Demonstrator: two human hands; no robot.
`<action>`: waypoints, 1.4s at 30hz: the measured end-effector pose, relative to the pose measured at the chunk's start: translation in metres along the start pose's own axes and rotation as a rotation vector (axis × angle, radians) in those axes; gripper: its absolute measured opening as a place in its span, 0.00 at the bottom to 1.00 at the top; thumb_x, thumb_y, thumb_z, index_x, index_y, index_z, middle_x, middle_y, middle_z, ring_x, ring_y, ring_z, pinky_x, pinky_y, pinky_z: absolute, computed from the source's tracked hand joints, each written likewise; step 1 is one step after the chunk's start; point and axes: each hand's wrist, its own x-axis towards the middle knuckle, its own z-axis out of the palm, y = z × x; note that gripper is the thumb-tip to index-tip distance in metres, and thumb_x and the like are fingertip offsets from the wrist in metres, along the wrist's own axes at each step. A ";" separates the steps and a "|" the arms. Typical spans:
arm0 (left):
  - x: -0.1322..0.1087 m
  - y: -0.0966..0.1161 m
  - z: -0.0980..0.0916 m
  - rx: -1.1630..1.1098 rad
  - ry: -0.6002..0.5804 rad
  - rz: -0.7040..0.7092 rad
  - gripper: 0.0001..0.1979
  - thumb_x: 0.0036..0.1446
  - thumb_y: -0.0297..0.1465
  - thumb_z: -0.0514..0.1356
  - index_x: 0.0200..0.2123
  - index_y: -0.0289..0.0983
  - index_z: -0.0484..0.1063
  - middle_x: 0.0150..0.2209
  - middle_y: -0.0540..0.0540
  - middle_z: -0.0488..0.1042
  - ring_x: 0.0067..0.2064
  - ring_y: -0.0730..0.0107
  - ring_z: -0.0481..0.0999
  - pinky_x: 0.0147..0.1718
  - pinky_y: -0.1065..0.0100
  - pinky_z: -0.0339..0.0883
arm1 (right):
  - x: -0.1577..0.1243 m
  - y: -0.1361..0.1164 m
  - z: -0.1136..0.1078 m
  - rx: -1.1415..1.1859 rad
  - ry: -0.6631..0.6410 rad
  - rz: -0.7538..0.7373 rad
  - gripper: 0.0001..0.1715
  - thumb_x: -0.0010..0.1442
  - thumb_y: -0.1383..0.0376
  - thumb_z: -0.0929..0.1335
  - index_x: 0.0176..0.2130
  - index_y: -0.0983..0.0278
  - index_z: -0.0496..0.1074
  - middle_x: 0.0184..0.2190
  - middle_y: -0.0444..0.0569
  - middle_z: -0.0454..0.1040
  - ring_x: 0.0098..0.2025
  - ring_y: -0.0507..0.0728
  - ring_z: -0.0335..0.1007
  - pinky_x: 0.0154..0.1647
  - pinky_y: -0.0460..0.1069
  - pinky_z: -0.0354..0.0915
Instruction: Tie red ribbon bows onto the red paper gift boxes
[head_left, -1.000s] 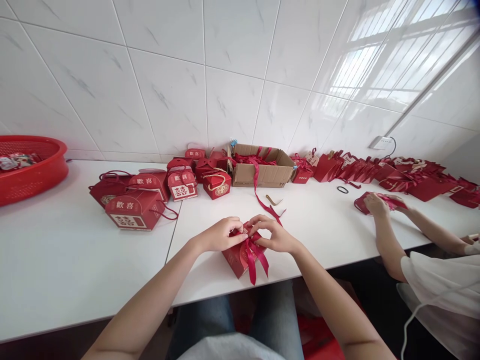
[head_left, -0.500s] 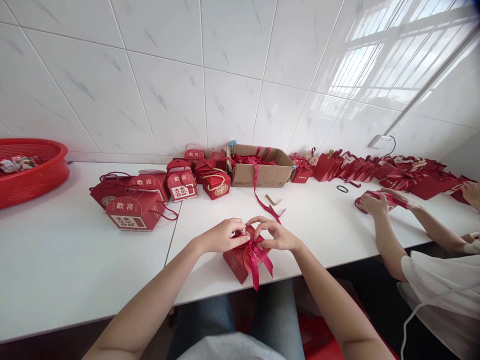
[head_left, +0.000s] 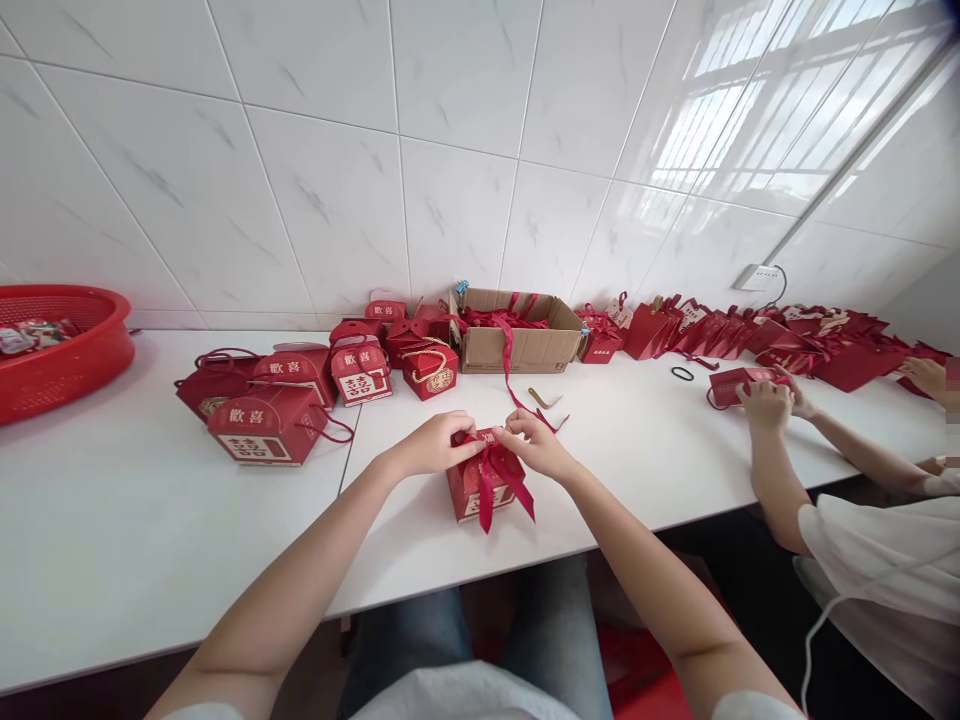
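A small red gift box [head_left: 472, 492] stands upright on the white table [head_left: 150, 540] right in front of me. A dark red ribbon [head_left: 499, 482] is tied at its top, with tails hanging down the front. My left hand [head_left: 435, 445] pinches the ribbon at the box top from the left. My right hand [head_left: 534, 443] pinches it from the right. Both hands' fingers are closed on the ribbon knot.
Several finished red gift boxes [head_left: 262, 420] stand at the back left. A cardboard box [head_left: 517, 340] holds loose ribbons. A red basket [head_left: 67, 345] sits far left. Flat red boxes [head_left: 787, 340] line the right, where another person's hands [head_left: 769, 400] hold a red box.
The gift box has been turned upright and moved slightly away from me, with both my hands staying on the ribbon. The other person's hands have lifted their red box.
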 end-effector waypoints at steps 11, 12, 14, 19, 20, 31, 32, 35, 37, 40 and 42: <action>-0.001 -0.008 0.001 -0.036 0.015 -0.043 0.10 0.51 0.32 0.55 0.22 0.37 0.58 0.26 0.52 0.60 0.28 0.72 0.60 0.29 0.68 0.56 | 0.000 0.003 0.013 -0.082 0.092 -0.007 0.22 0.53 0.50 0.69 0.23 0.63 0.63 0.29 0.44 0.61 0.27 0.50 0.60 0.28 0.47 0.60; -0.001 -0.009 0.002 -0.044 0.016 -0.051 0.10 0.53 0.33 0.54 0.22 0.37 0.59 0.26 0.51 0.61 0.28 0.72 0.61 0.29 0.68 0.57 | 0.000 0.003 0.013 -0.079 0.090 -0.012 0.21 0.52 0.51 0.69 0.24 0.63 0.63 0.29 0.43 0.61 0.27 0.50 0.60 0.28 0.47 0.60; 0.001 -0.009 0.004 -0.055 0.036 -0.069 0.13 0.57 0.36 0.51 0.22 0.37 0.61 0.27 0.50 0.62 0.29 0.71 0.63 0.30 0.68 0.57 | 0.000 0.004 0.014 -0.076 0.088 -0.012 0.20 0.51 0.52 0.70 0.24 0.63 0.63 0.29 0.43 0.60 0.27 0.50 0.59 0.27 0.47 0.61; 0.004 -0.011 0.015 -0.060 0.151 -0.121 0.19 0.56 0.43 0.55 0.20 0.37 0.58 0.25 0.51 0.62 0.26 0.72 0.61 0.27 0.68 0.56 | 0.000 0.006 0.015 -0.051 0.081 0.005 0.21 0.53 0.51 0.69 0.23 0.63 0.61 0.28 0.43 0.59 0.26 0.50 0.58 0.27 0.47 0.60; 0.004 -0.011 0.016 -0.062 0.159 -0.125 0.20 0.56 0.43 0.55 0.19 0.37 0.58 0.24 0.51 0.62 0.26 0.73 0.61 0.27 0.69 0.56 | 0.000 0.007 0.015 -0.042 0.077 0.009 0.22 0.55 0.51 0.67 0.22 0.63 0.60 0.27 0.43 0.59 0.26 0.50 0.58 0.28 0.47 0.60; 0.002 -0.014 0.023 -0.082 0.197 -0.111 0.17 0.56 0.39 0.54 0.19 0.36 0.60 0.24 0.51 0.63 0.26 0.73 0.60 0.27 0.69 0.56 | -0.004 0.009 0.017 -0.036 0.101 -0.053 0.21 0.54 0.55 0.69 0.21 0.62 0.58 0.26 0.42 0.57 0.26 0.51 0.58 0.28 0.48 0.60; 0.002 -0.014 0.023 -0.078 0.195 -0.106 0.17 0.56 0.38 0.54 0.19 0.36 0.61 0.24 0.51 0.63 0.26 0.73 0.61 0.27 0.69 0.56 | -0.005 0.009 0.017 -0.037 0.101 -0.055 0.20 0.53 0.56 0.69 0.21 0.62 0.58 0.26 0.42 0.57 0.27 0.51 0.58 0.28 0.48 0.60; 0.000 -0.013 0.022 -0.068 0.196 -0.094 0.16 0.56 0.36 0.54 0.19 0.36 0.60 0.24 0.51 0.63 0.26 0.73 0.61 0.27 0.70 0.56 | -0.007 0.011 0.017 -0.014 0.106 -0.044 0.21 0.54 0.55 0.69 0.20 0.62 0.58 0.26 0.42 0.57 0.27 0.51 0.57 0.28 0.48 0.60; -0.001 -0.012 0.022 -0.065 0.200 -0.084 0.16 0.56 0.36 0.55 0.19 0.36 0.58 0.24 0.51 0.62 0.26 0.74 0.61 0.27 0.70 0.56 | -0.008 0.012 0.018 0.027 0.114 -0.022 0.22 0.56 0.55 0.67 0.20 0.62 0.57 0.25 0.42 0.56 0.27 0.51 0.57 0.29 0.48 0.59; -0.003 -0.011 0.023 -0.054 0.208 -0.071 0.17 0.56 0.37 0.55 0.19 0.37 0.56 0.24 0.52 0.61 0.25 0.75 0.59 0.26 0.70 0.55 | -0.010 0.014 0.021 0.070 0.153 0.003 0.24 0.57 0.55 0.66 0.19 0.62 0.54 0.24 0.41 0.55 0.26 0.50 0.56 0.28 0.47 0.57; -0.004 -0.011 0.024 -0.043 0.219 -0.061 0.17 0.56 0.36 0.55 0.19 0.37 0.56 0.24 0.52 0.60 0.25 0.75 0.59 0.26 0.70 0.55 | -0.011 0.013 0.023 0.075 0.185 0.015 0.26 0.56 0.54 0.68 0.19 0.62 0.51 0.23 0.41 0.54 0.26 0.50 0.54 0.27 0.47 0.56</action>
